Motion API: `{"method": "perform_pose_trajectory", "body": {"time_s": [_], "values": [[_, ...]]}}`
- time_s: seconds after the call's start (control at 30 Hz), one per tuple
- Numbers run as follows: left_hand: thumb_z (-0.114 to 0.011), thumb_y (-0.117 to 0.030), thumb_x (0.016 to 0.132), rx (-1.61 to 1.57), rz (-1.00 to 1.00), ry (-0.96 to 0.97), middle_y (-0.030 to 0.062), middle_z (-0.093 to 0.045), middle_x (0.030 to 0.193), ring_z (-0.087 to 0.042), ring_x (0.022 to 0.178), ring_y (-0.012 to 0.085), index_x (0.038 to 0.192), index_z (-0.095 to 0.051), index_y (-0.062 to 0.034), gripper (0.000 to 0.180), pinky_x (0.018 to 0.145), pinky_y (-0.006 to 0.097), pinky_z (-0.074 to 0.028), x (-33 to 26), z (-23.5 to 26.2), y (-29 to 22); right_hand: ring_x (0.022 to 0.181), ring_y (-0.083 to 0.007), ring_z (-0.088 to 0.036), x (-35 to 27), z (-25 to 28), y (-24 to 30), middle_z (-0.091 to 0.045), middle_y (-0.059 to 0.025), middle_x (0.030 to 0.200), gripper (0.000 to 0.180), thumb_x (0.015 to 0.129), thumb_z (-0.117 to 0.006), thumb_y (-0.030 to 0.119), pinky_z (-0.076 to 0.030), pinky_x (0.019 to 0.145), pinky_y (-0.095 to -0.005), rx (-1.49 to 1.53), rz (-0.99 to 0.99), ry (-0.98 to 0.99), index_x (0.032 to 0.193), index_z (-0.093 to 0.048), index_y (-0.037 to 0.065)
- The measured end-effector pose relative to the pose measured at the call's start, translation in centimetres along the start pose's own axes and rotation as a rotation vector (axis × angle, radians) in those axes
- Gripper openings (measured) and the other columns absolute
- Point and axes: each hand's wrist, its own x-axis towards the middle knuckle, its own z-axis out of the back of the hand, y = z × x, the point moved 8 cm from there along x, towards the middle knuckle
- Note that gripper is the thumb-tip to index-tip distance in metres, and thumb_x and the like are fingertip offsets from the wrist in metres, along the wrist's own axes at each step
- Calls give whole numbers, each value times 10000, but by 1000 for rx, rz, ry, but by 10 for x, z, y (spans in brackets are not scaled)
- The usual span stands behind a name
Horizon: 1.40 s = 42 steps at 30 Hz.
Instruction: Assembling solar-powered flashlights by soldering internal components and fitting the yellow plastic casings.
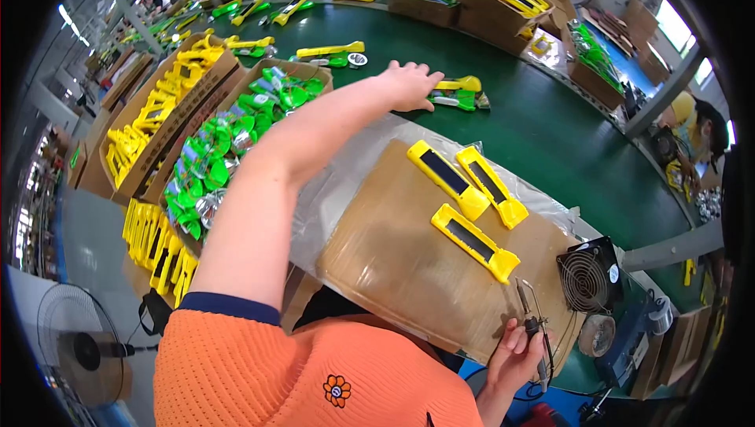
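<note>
My left arm stretches over the bench to the green belt. The fingers of my left hand (pixel 407 86) are spread, right beside a yellow plastic housing (pixel 462 83) and a green part (pixel 456 100); contact is hard to make out. In my right hand (pixel 515 355), low at the right, is a soldering iron (pixel 532 323), its tip pointing up and away from me. Beyond that tip, three yellow housings with dark strip panels lie on a brown cardboard sheet (pixel 377 246): one nearest me (pixel 475 243), one far left (pixel 448 179), one far right (pixel 492 187).
At left stand a carton of green parts (pixel 228 132) and a carton of yellow housings (pixel 157 104). A small black fan (pixel 588 276), a solder spool (pixel 597 335) and a blue box unit (pixel 629 348) sit at right. Co-workers sit across the belt (pixel 543 136).
</note>
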Motion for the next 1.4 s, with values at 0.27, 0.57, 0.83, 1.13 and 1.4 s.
{"method": "perform_pose_trajectory", "body": {"time_s": [0.27, 0.57, 0.83, 1.13, 1.4], "values": [[-640, -82, 827, 433, 343, 460, 120, -720, 1088, -692, 1004, 312, 1013, -737, -80, 209, 832, 410, -572, -104, 102, 145, 608, -107, -422, 4, 4, 4, -348, 24, 587, 99, 1042, -459, 165, -474, 985, -384, 73, -34, 86, 1058, -545, 120], [-644, -5, 773, -85, 70, 6, 76, -651, 1192, -599, 1134, 312, 1237, -603, -145, 486, 968, 421, -488, -176, 33, 207, 593, -109, -479, 6, -7, 5, -378, 22, 573, 38, 1018, -482, 154, -328, 1156, -533, -17, -36, 78, 1035, -503, 127], [-753, -51, 731, -14, -51, -300, 110, -663, 1061, -607, 1044, 321, 1088, -634, -73, 377, 894, 428, -491, -194, 96, 166, 710, -186, -617, 26, -42, 1, -478, -22, 635, 53, 995, -541, 143, -322, 1168, -526, -53, -31, 93, 999, -502, 108], [-796, -115, 663, -227, -286, -219, 100, -603, 982, -588, 967, 318, 998, -642, -82, 371, 839, 418, -491, -230, 134, -80, 698, -207, -618, 34, -56, -13, -512, -29, 652, 76, 985, -553, 112, -310, 1157, -565, 17, -44, 112, 1049, -512, 109], [-765, -188, 781, -690, -260, -85, 87, -599, 1010, -624, 911, 298, 1022, -664, -67, 288, 772, 386, -520, -224, 55, -157, 539, -120, -488, 1, -60, 18, -405, 23, 567, 125, 976, -556, 144, -318, 1144, -557, -158, -44, 261, 957, -437, 113]]}}
